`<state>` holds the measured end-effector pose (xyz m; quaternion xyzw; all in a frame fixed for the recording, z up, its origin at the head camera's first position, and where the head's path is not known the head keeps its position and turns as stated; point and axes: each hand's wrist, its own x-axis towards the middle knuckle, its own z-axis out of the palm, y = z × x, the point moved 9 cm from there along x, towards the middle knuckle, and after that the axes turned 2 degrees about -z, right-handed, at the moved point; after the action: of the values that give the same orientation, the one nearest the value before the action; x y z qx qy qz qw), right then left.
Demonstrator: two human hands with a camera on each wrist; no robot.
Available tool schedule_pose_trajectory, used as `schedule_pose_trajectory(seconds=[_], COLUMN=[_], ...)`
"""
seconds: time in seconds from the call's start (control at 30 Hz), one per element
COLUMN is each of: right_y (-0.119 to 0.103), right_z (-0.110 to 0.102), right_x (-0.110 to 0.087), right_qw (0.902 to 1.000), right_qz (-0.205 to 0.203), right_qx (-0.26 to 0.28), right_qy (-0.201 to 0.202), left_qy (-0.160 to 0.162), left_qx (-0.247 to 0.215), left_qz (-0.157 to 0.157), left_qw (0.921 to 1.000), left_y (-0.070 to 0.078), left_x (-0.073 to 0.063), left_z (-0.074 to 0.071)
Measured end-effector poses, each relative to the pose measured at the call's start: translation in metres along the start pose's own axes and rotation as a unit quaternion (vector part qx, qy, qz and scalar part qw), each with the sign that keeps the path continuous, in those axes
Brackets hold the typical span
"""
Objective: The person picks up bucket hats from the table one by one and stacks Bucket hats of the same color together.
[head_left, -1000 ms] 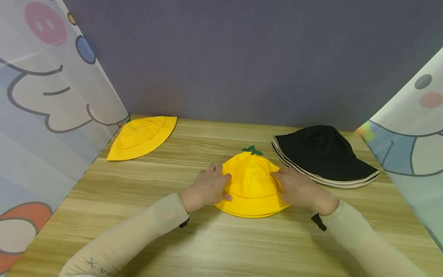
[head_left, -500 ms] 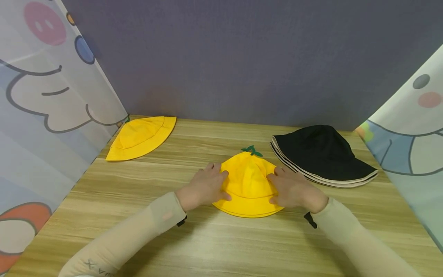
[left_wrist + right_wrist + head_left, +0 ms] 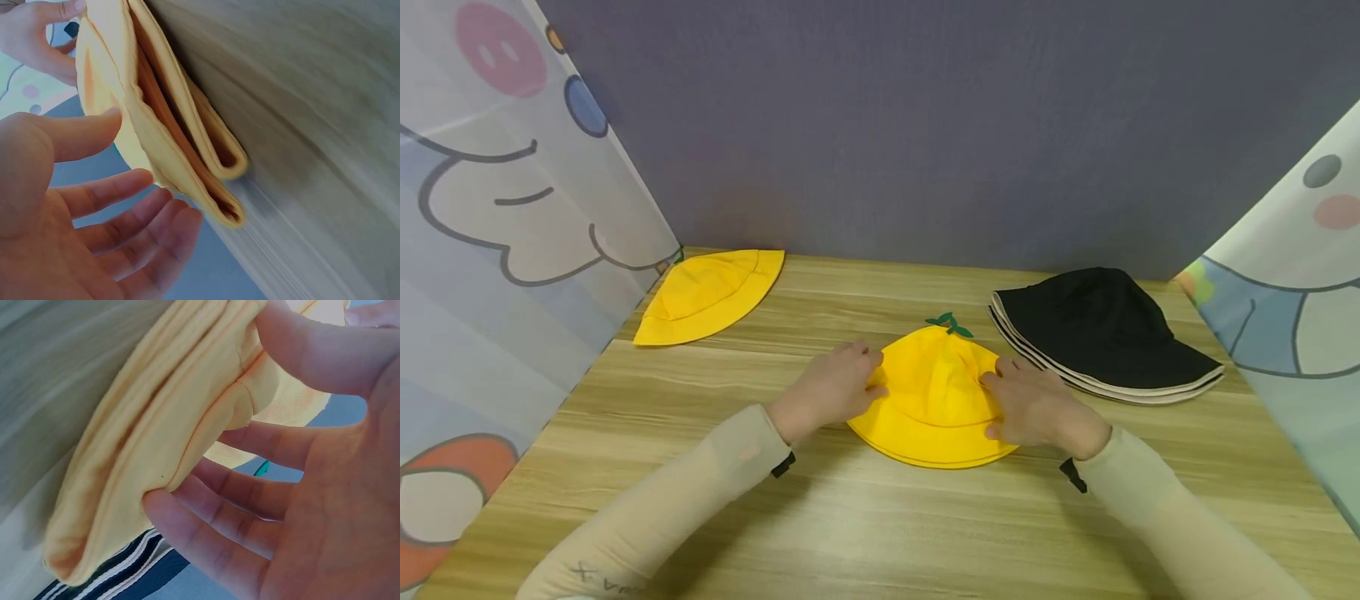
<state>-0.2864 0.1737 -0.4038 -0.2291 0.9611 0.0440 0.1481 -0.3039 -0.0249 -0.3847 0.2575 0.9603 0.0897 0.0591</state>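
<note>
A yellow bucket hat (image 3: 934, 446) with a green leaf sprout (image 3: 950, 323) on its top lies flattened mid-table. In the left wrist view its layered brim (image 3: 169, 122) shows two rounded folds at the side edge. My left hand (image 3: 829, 387) is at the hat's left side, thumb and fingers spread and loosely bent, fingertips right at the fabric. My right hand (image 3: 1033, 406) grips the right side, thumb on the brim and fingers against the crown. In the right wrist view the cloth bulges between right thumb (image 3: 312, 353) and fingers (image 3: 206, 531).
Another yellow bucket hat (image 3: 707, 298) lies at the table's back left. Stacked black bucket hats (image 3: 1093, 333) with pale brim edges lie at the back right, close beyond my right hand. A grey panel (image 3: 880, 133) stands behind the wooden table (image 3: 850, 533), with cartoon-print sheets at both sides.
My right hand moved left onto the hat's right side, then stayed there. My left hand has loosened and drawn back leftward, and the hat's left brim shows more fully.
</note>
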Motion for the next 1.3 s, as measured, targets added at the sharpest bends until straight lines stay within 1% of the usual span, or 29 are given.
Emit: schedule_pose_trajectory(seconds=[0.1, 0.17, 0.27, 0.37, 0.57, 0.67, 0.77, 0.83, 1.1, 1.3], right_y=[0.0, 0.001, 0.001, 0.002, 0.002, 0.001, 0.001, 0.0, -0.001, -0.001], right_z=[0.001, 0.001, 0.001, 0.002, 0.001, 0.001, 0.002, 0.002, 0.003, 0.002], right_x=[0.0, 0.001, 0.001, 0.0, -0.001, -0.001, 0.0, 0.0, 0.0, -0.001], right_qw=[1.0, 1.0, 1.0, 1.0, 0.9999, 0.9999, 0.9999, 1.0, 0.9999, 0.9999], right_qz=[0.001, 0.002, 0.004, 0.005, 0.008, 0.007, 0.006, 0.007, 0.005, 0.006], right_qx=[0.002, 0.003, 0.002, 0.005, 0.011, 0.01, 0.009, 0.006, 0.015, 0.011], right_qy=[-0.002, -0.003, -0.003, -0.003, 0.0, 0.0, 0.0, 0.0, 0.003, 0.007], left_qy=[0.013, 0.028, 0.06, 0.082, 0.093, 0.104, 0.118, 0.128, 0.138, 0.176], left_qx=[-0.02, -0.022, 0.007, 0.043, 0.078, 0.108, 0.133, 0.145, 0.148, 0.142], left_qz=[-0.008, -0.01, -0.004, -0.005, -0.034, -0.033, -0.031, -0.035, -0.077, -0.086], left_qw=[0.9997, 0.9993, 0.9982, 0.9957, 0.992, 0.9882, 0.9835, 0.9805, 0.9763, 0.9703], left_y=[-0.009, -0.017, -0.028, -0.041, -0.076, -0.09, -0.099, -0.106, -0.141, -0.162], left_x=[0.003, 0.005, 0.006, 0.005, 0.004, 0.003, 0.003, 0.003, 0.005, 0.001], left_z=[-0.005, -0.01, -0.018, -0.025, -0.028, -0.03, -0.034, -0.037, -0.046, -0.059])
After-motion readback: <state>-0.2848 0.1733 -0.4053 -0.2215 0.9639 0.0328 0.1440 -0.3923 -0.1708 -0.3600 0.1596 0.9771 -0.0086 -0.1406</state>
